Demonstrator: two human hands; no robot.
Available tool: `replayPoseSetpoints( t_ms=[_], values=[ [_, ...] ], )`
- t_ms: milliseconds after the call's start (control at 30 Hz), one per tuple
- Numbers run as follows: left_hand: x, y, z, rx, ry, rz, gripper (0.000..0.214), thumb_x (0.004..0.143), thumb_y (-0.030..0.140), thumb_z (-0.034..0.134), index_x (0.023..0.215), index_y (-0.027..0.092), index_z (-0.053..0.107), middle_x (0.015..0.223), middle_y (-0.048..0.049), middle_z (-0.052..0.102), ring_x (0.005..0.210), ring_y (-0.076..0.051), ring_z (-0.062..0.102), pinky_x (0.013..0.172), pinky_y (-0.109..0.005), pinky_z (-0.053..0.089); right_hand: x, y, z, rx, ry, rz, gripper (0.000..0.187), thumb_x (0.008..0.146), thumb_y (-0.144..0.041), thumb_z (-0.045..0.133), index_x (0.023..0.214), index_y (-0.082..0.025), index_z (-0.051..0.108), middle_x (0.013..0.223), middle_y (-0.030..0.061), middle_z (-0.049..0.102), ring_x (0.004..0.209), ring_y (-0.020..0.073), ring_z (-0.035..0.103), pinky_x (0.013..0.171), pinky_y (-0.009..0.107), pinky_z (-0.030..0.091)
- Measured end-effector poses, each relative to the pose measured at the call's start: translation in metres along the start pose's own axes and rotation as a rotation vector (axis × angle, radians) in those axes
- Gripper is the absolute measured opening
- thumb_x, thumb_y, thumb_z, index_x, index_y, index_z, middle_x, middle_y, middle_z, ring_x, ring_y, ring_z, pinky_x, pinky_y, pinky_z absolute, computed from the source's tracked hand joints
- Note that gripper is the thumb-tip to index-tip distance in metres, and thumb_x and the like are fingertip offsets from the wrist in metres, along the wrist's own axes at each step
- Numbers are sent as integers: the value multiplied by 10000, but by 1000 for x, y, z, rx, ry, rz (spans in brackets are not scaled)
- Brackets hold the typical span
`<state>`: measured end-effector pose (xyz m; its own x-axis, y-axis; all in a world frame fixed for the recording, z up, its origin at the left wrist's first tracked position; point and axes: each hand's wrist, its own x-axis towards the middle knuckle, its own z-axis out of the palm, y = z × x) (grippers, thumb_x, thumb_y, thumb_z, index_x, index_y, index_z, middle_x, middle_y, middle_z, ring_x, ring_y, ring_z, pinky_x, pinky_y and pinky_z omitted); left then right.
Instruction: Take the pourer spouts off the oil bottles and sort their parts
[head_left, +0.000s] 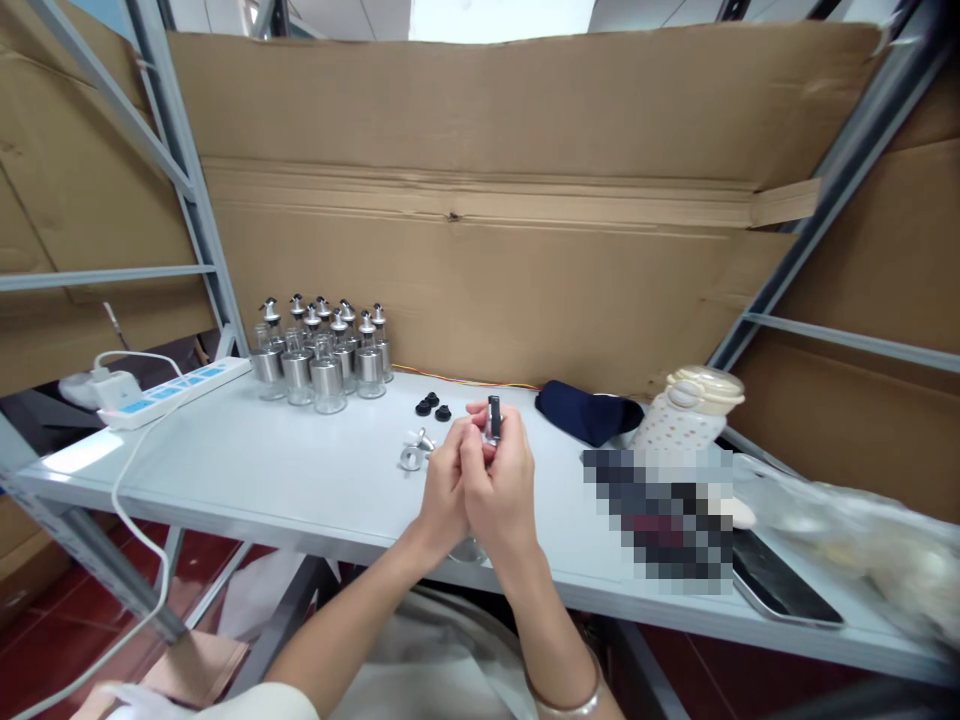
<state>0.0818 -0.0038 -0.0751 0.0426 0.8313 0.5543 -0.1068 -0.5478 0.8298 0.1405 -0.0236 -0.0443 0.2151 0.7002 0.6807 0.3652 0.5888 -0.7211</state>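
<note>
My left hand [448, 478] and my right hand [504, 475] are closed together above the front of the table. Between their fingers is a small pourer top [494, 418] with a black upper part and some silver metal; most of it is hidden. Below the hands shows the clear base of a glass bottle [469, 551], its upper part covered by them. Just left of the hands lie loose silver metal pieces [412, 457]. Black plastic stoppers [432, 403] sit a little farther back.
Several glass bottles [328, 385] with metal sleeves stand back left, some topped with pourers. A power strip [180, 392] lies at the left edge. On the right are a navy cloth item [589, 412], a dotted flask [686, 415], a phone [784, 580] and a plastic bag [847, 530]. Cardboard [487, 290] walls the back.
</note>
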Motion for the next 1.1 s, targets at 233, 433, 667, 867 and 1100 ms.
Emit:
replayPoseSetpoints(
  t_ms=[233,433,667,867,1100],
  values=[
    [4,4,3,-18,25,23,250,878,393,431,999,219,563,704,12,572,623,-129,496,603,-234,400,9,5,-6,-98,-40,-173,92,830,-175,432,910,-205,467,988,88,518,880,182,545,631,299,512],
    [6,9,1,57,24,2,273,840,405,475,672,193,508,606,21,473,570,-122,423,518,-236,349,6,9,-5,-129,124,-517,145,796,-111,449,832,-244,403,962,45,480,896,188,545,768,393,477],
    [-1,24,-26,-41,-3,8,390,788,574,545,882,198,588,579,12,551,524,-126,531,536,-248,426,-9,8,-12,339,467,-302,87,833,-192,451,846,-251,388,967,16,390,821,159,546,813,416,431],
    [46,65,-84,40,215,314,413,799,604,508,861,198,546,611,24,524,500,-96,538,487,-216,440,-21,32,-19,262,424,-75,66,907,-296,380,950,-248,363,898,27,510,770,160,576,788,387,435],
    [129,5,-143,318,292,293,434,738,570,607,908,204,447,629,41,543,490,-103,541,516,-219,443,-44,67,-21,-24,-103,256,265,905,-438,365,1021,-213,441,893,67,672,799,184,596,747,314,425]
  ],
)
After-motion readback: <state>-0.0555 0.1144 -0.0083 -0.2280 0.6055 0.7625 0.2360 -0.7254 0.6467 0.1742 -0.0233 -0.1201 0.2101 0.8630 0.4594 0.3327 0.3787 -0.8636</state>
